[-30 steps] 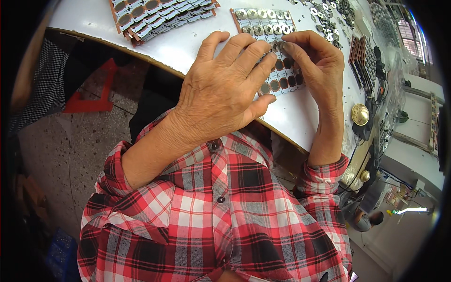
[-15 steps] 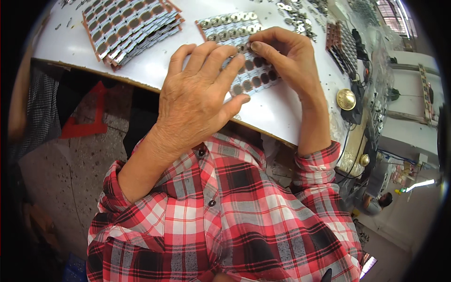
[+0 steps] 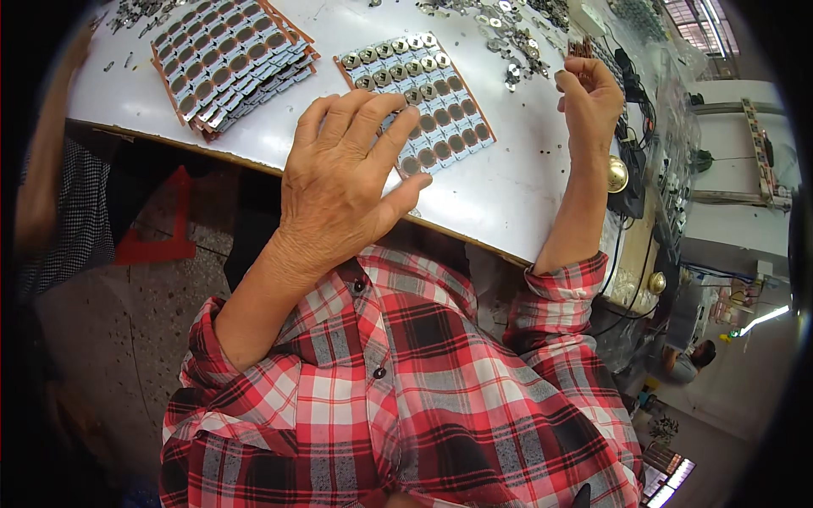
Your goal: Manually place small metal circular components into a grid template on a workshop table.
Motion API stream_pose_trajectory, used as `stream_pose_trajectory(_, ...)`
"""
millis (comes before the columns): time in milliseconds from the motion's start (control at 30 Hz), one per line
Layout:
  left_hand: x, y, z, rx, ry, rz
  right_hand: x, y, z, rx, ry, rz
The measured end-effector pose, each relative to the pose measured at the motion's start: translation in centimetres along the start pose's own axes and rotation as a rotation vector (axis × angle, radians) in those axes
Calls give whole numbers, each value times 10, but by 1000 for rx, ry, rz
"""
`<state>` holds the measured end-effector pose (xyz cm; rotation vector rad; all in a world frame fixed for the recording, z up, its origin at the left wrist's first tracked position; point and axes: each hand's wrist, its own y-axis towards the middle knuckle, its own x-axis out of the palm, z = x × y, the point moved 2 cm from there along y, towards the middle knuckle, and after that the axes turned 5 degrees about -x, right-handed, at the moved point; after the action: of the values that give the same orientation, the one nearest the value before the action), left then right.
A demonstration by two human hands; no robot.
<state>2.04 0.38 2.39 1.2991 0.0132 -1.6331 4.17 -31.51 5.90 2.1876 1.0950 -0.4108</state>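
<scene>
A panel of small circuit boards (image 3: 466,127) lies on the white table in front of me. Silver metal clips (image 3: 394,59) sit on its far rows, while the near rows show bare dark round pads. My left hand (image 3: 339,169) rests over the panel's left side with its fingers stretched and apart, hiding part of it. Off the panel to the right, my right hand (image 3: 590,102) hovers by the loose metal pieces (image 3: 521,55). Its thumb and fingertips are drawn together; whatever is between them is too small or hidden to make out.
A stack of similar panels (image 3: 224,63) stands at the far left of the white table (image 3: 500,203). Beyond my right hand are another panel stack (image 3: 580,46), cables and a brass-coloured dome (image 3: 617,174). A person's arm (image 3: 55,135) shows at the left edge.
My right hand has left the panel and moved right, toward the loose metal pieces. My left hand stays on the panel, which appears shifted slightly left and down in view.
</scene>
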Motion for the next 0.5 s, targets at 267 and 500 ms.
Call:
stream_pose_trajectory(267,2,0,-3,17,27,11,10,-11,-9,-136,-101,-448)
stream_pose_trajectory(500,3,0,-3,11,33,18,19,-13,-22,-64,-2,-426)
